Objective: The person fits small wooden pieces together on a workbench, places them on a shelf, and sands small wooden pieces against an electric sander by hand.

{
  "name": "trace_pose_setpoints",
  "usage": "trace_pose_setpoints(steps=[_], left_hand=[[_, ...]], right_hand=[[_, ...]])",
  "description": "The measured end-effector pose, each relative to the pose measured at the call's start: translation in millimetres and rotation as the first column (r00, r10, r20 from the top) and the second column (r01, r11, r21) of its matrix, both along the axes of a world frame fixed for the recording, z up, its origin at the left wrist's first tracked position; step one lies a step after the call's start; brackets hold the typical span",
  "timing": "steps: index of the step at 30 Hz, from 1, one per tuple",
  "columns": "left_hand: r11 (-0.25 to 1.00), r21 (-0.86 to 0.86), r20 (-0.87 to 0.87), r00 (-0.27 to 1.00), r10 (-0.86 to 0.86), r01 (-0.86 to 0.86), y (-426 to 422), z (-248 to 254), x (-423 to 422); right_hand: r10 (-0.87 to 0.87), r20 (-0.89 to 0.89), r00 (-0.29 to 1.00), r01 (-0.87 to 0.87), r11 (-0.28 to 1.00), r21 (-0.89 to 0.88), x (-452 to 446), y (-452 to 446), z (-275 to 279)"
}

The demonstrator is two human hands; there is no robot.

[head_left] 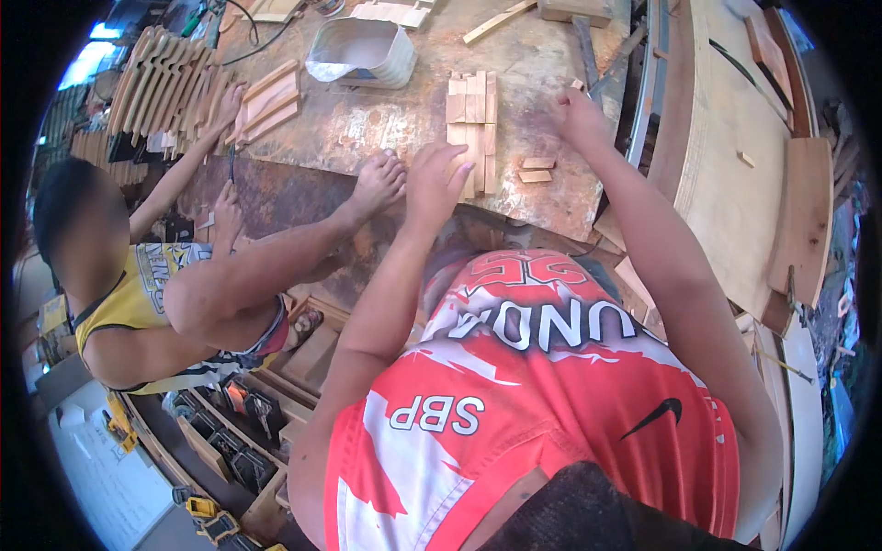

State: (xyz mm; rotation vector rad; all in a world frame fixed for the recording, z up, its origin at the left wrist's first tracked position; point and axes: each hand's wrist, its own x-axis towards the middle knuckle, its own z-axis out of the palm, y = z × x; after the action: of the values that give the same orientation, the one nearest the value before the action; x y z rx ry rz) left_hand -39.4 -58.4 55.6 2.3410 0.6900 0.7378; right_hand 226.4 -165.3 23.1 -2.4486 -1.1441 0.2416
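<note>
Wooden strips [471,108] are lying between our hands, their long axis pointing away from us. Our left hand [430,188] is resting half open against their near end; our right hand [583,124] is curling, blurred, and we cannot tell whether it is pinching a block [577,84]. Beyond our grip, a tub [390,66] is standing on the stained table [367,124]; leftward, a co-worker [138,294] is sitting.
</note>
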Motion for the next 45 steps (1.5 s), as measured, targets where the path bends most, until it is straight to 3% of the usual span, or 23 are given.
trace_pose_setpoints(steps=[1, 2, 3, 6, 9, 10, 11, 13, 14, 15, 17, 19, 22, 25, 26, 28, 30, 31, 33, 37, 39, 42, 45], left_hand=[[0.980, -0.197, -0.002, 1.000, -0.013, 0.012, -5, 5, -1], [0.921, -0.390, -0.003, 1.000, -0.025, 0.022, -10, 7, -1], [0.920, -0.391, -0.010, 1.000, -0.018, 0.013, -15, 6, 0], [0.783, -0.589, 0.175, 0.977, -0.121, 0.202, -29, -8, 5], [0.682, -0.702, 0.304, 0.952, 0.024, 0.206, -31, -16, 4], [0.695, -0.703, 0.222, 0.975, 0.015, 0.149, -25, -19, 1], [0.699, -0.704, 0.224, 0.973, 0.052, 0.125, -24, -23, 1], [0.783, -0.623, 0.069, 0.996, 0.051, 0.003, -18, -6, -6], [0.930, -0.366, 0.049, 0.999, 0.005, 0.013, -11, -20, -9], [0.818, -0.575, 0.010, 0.999, 0.042, -0.029, -11, -4, -9], [0.881, -0.474, 0.064, 0.997, 0.032, 0.002, -7, -4, -13], [0.929, -0.370, 0.076, 0.996, 0.037, -0.006, -3, -8, -13], [0.978, -0.208, 0.082, 0.996, 0.029, -0.012, -2, -16, -15], [0.954, -0.294, 0.044, 0.996, 0.077, -0.061, -6, -23, -14], [0.951, -0.301, 0.029, 0.997, 0.078, -0.066, -5, -29, -12], [0.952, -0.295, -0.054, 0.996, 0.075, -0.087, -4, -31, -10], [0.976, -0.208, 0.013, 0.998, 0.069, -0.065, -4, -35, -7], [0.956, -0.287, -0.021, 0.998, 0.055, -0.058, -2, -33, -6], [0.992, -0.115, -0.015, 0.998, 0.057, -0.059, -5, -28, -5], [0.995, -0.028, -0.030, 0.995, 0.093, -0.094, -7, -37, -7], [0.995, -0.007, -0.037, 0.995, 0.095, -0.096, -5, -36, -8], [0.996, -0.004, -0.033, 0.995, 0.089, -0.089, -3, -32, -7], [0.992, -0.110, -0.133, 0.990, 0.044, -0.059, 5, -27, -9]], right_hand=[[0.007, -0.004, 1.000, -0.007, 1.000, 0.004, -13, 1, 16], [0.022, -0.481, 0.876, 0.050, 0.989, 0.136, -32, 2, 33], [0.098, -0.836, 0.540, 0.161, 0.963, 0.217, -52, 2, 43], [0.209, -0.863, 0.459, 0.152, 0.939, 0.308, -99, 3, 51], [0.272, -0.817, 0.508, 0.121, 0.917, 0.381, -112, 9, 34], [0.318, -0.726, 0.609, 0.043, 0.901, 0.431, -113, 12, 28], [0.277, -0.764, 0.582, 0.044, 0.928, 0.370, -112, 12, 25], [0.260, -0.839, 0.478, 0.033, 0.949, 0.313, -120, 16, 35], [0.260, -0.875, 0.408, 0.036, 0.953, 0.300, -122, 17, 34], [0.269, -0.886, 0.378, 0.055, 0.949, 0.312, -124, 16, 33], [0.290, -0.896, 0.335, 0.049, 0.945, 0.324, -131, 16, 34], [0.242, -0.838, 0.490, -0.042, 0.966, 0.254, -130, 15, 36], [0.336, -0.801, 0.495, -0.105, 0.939, 0.329, -134, 8, 22], [0.318, -0.851, 0.417, -0.084, 0.946, 0.313, -140, 6, 27], [0.409, -0.834, 0.371, -0.115, 0.911, 0.396, -139, 6, 15], [0.403, -0.695, 0.596, -0.231, 0.914, 0.332, -142, 3, 37], [0.417, -0.708, 0.571, -0.257, 0.909, 0.328, -139, 3, 22], [0.463, -0.721, 0.515, -0.215, 0.884, 0.414, -140, 2, 25], [0.400, -0.748, 0.529, -0.187, 0.915, 0.357, -140, -2, 27], [0.400, -0.710, 0.580, -0.215, 0.916, 0.340, -138, -6, 19], [0.341, -0.515, 0.787, -0.190, 0.927, 0.323, -134, -10, 26], [0.182, -0.453, 0.873, -0.013, 0.936, 0.351, -119, -13, 20], [0.110, -0.640, 0.760, 0.148, 0.930, 0.336, -105, -7, 7]])
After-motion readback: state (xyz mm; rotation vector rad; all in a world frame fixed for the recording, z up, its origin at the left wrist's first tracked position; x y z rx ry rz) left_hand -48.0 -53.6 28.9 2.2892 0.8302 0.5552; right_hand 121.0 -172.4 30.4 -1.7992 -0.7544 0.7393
